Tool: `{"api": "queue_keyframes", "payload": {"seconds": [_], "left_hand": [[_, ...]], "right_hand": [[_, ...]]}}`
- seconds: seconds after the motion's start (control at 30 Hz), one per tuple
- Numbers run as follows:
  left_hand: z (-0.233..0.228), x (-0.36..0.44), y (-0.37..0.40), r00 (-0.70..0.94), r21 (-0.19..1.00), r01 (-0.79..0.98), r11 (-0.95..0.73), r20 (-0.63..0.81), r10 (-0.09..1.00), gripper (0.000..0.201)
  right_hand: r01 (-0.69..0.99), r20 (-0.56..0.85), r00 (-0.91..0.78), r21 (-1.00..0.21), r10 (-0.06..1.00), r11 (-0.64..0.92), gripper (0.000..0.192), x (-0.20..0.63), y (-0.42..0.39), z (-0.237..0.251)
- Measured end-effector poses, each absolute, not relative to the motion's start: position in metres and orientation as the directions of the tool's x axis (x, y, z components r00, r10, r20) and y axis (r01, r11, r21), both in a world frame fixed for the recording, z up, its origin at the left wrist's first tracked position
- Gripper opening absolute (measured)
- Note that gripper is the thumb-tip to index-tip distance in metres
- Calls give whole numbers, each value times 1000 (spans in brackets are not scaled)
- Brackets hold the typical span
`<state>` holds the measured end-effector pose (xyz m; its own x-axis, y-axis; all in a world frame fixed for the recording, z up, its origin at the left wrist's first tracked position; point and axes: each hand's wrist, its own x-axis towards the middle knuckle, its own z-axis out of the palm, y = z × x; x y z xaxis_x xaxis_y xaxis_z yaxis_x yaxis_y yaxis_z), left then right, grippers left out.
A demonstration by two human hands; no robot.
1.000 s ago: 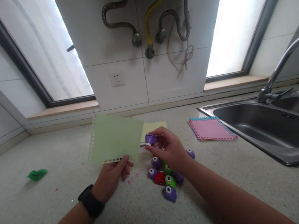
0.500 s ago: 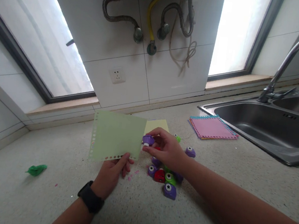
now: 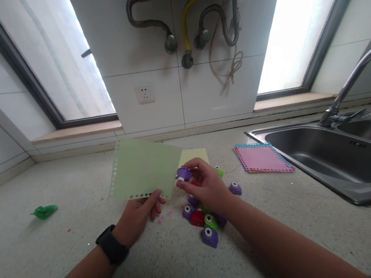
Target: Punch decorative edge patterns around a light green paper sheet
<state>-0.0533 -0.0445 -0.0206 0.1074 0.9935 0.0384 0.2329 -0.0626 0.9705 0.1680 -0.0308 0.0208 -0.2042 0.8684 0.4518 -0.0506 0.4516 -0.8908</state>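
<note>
— How many paper sheets do you have out?
— You hold one green sheet (image 3: 144,170). One yellow sheet (image 3: 193,156) lies behind it. One stack of pink and blue sheets (image 3: 262,158) sits by the sink; its sheets cannot be counted.
— And the small punches?
— One purple punch (image 3: 184,174) in your fingers. On the counter you have five purple punches (image 3: 210,236), three green punches (image 3: 210,220) and one red punch (image 3: 198,218), some partly hidden by your arm.
— Scraps?
— One crumpled green scrap (image 3: 43,211).
— Fixtures?
— One sink (image 3: 346,154), one tap (image 3: 363,66), one wall socket (image 3: 143,93), two windows (image 3: 294,39).
</note>
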Motion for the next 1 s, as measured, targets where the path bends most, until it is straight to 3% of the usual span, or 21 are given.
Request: {"api": "queue_keyframes", "payload": {"seconds": [0.4,0.67,0.83,1.0], "left_hand": [[-16,-54,-49,155,963,257,-77,38,987,51],[-19,-54,-47,180,966,253,-60,14,984,50],[-15,-53,-49,263,912,375,-167,68,962,54],[-12,-51,-54,277,878,447,-170,45,960,55]], "right_hand": [[4,389,-266,-914,882,405,39,169,-27,17],[31,236,-425,-961,874,275,26,170,-30,22],[87,173,-500,-965,848,248,28,170,-35,25],[107,171,-551,-956,817,272,36,170,-34,23]]}}
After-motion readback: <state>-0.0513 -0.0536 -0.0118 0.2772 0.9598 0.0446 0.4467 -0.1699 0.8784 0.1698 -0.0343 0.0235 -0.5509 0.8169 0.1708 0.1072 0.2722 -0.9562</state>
